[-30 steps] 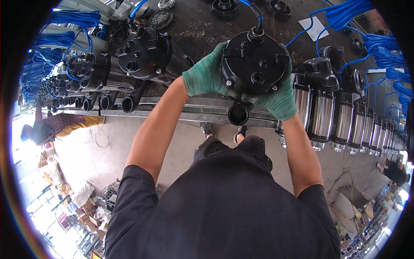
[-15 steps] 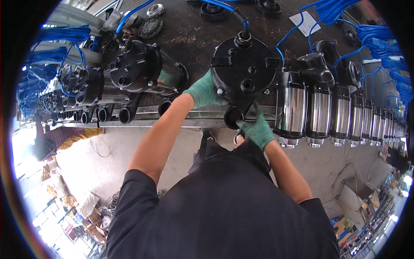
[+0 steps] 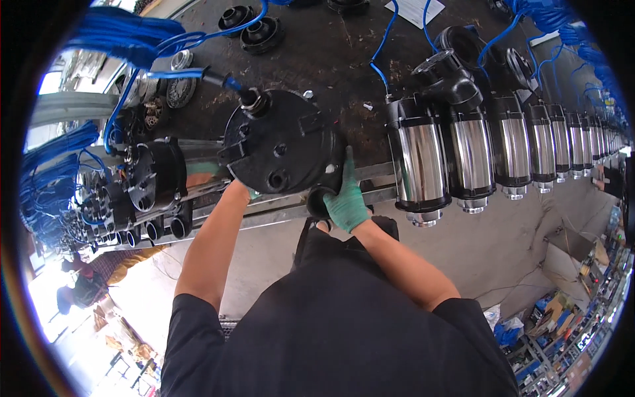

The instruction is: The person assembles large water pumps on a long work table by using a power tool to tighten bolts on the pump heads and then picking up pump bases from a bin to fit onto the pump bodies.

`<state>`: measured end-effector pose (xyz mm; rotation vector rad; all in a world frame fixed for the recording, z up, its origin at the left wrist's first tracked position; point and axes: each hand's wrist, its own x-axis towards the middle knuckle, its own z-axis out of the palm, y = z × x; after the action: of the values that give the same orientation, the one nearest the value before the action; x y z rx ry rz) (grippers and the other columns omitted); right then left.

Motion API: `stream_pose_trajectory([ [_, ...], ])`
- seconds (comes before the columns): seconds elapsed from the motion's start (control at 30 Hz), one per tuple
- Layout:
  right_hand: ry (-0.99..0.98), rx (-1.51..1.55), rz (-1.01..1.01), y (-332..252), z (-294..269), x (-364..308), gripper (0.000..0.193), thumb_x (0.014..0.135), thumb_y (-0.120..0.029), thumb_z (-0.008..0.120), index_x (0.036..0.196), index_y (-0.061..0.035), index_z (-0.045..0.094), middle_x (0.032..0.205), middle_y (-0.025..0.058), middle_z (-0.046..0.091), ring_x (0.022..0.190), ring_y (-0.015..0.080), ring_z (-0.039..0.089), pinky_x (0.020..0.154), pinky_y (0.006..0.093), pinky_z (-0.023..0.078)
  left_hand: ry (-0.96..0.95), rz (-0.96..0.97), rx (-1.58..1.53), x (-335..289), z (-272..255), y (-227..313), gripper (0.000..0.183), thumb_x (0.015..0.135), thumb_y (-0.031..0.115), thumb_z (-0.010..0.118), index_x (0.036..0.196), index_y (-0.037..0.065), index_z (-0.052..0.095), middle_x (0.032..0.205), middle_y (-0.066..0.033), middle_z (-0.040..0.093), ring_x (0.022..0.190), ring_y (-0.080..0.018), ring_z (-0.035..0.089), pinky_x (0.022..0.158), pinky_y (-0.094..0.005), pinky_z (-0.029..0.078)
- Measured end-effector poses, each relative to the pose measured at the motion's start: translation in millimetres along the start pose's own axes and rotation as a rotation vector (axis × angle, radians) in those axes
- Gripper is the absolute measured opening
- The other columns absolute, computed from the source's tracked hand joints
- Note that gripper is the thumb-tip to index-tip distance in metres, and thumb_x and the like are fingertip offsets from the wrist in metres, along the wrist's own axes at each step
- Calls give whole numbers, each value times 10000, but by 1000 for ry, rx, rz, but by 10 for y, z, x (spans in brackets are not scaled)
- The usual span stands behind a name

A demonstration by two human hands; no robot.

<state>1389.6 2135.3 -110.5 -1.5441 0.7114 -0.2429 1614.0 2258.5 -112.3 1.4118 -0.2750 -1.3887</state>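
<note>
A black submersible pump (image 3: 281,149) with a round, bolted top is between my two green-gloved hands at the bench's near edge. A thick blue cable (image 3: 178,74) leads from the gland on its top. My left hand (image 3: 253,193) supports its lower left side; the fingers are hidden behind the pump. On the other side, my right hand (image 3: 348,204) grips the pump beside its black outlet pipe (image 3: 319,202), thumb and fingers pressed along the body. The top leans toward the left.
Several shiny steel-bodied pumps (image 3: 423,162) line the bench edge on the right. More black-topped pumps (image 3: 155,175) stand to the left, close to my left arm. Blue cable coils (image 3: 126,40) hang at upper left. Black round castings (image 3: 261,34) lie farther back on the dark bench (image 3: 324,59).
The pump has shifted left in the view and its top has tilted. My right hand has gone from the outlet mouth up to the pump's right side. The view has moved rightward.
</note>
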Motion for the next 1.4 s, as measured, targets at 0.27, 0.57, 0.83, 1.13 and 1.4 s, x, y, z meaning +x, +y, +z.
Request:
stream_pose_trajectory([
  [0.27,-26,30,57,84,-18,36,1114,813,144,608,1659,-127,-64,1507,210,483,1328,292,545,1120,343,434,154,115,-55,-69,-39,54,687,896,357,668,1494,100,450,1455,-84,550,1340,-287,494,1153,-447,397],
  [0.57,-1,-33,34,167,-11,58,1124,802,50,694,1657,-87,-23,1453,271,510,1284,379,571,1068,372,474,317,211,-99,-251,120,79,693,967,448,562,1536,87,397,1467,-110,536,1349,-303,495,1150,-486,402],
  [0.83,-46,41,63,162,-87,29,1128,784,41,669,1656,-100,-33,1538,281,407,1381,403,476,1156,409,384,670,375,-18,-1013,676,543,715,1031,528,468,1573,76,351,1478,-133,523,1357,-317,495,1147,-520,406],
  [1.13,11,250,29,446,41,-19,1038,780,-36,711,1658,-141,168,1327,264,549,1184,401,574,1027,444,473,523,37,513,-760,1429,2061,644,1052,537,497,1436,22,541,1329,-134,637,1197,-226,641,1034,-388,530],
  [1.4,27,291,7,492,-116,-30,920,826,-217,731,1622,-290,276,1376,330,462,997,500,647,814,542,576,359,16,653,-695,1335,2182,613,1030,489,533,1398,0,559,1277,-114,662,1116,-217,682,989,-407,576],
])
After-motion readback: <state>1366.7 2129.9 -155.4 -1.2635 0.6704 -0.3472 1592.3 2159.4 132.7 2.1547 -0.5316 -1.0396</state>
